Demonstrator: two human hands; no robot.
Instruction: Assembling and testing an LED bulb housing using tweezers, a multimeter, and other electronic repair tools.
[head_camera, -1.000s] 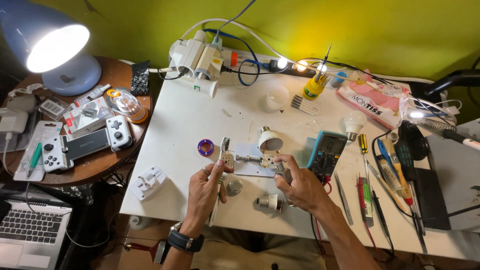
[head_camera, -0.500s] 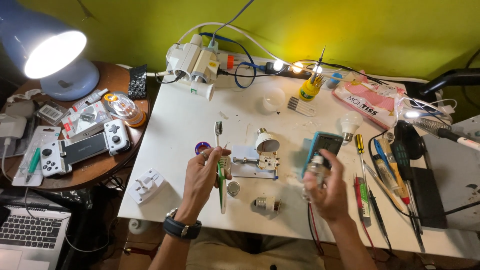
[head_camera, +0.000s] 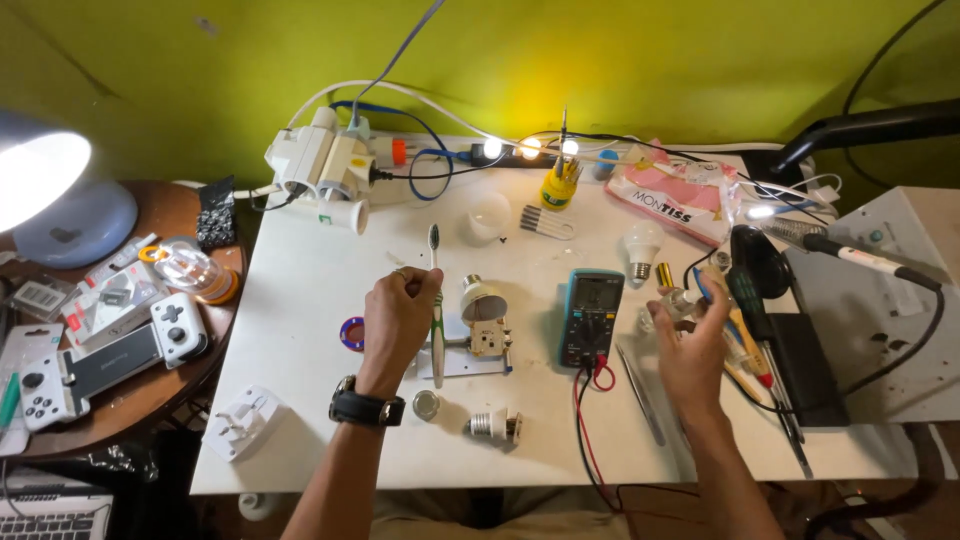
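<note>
The left hand (head_camera: 395, 325) is closed around a green-and-white toothbrush (head_camera: 436, 300), held upright over the white bench (head_camera: 300, 300) beside a small clamped bulb base (head_camera: 485, 320). The right hand (head_camera: 692, 350) pinches a small clear item (head_camera: 678, 300), too blurred to name, just right of the multimeter (head_camera: 590, 318).

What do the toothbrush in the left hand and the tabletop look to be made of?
Toothbrush: probably plastic, with a smooth white and green handle and pale bristles at the head; the left hand grips it upright. Tabletop: a flat white sheet, likely laminate or painted board, matte with faint marks; the exact material cannot be told.
</note>
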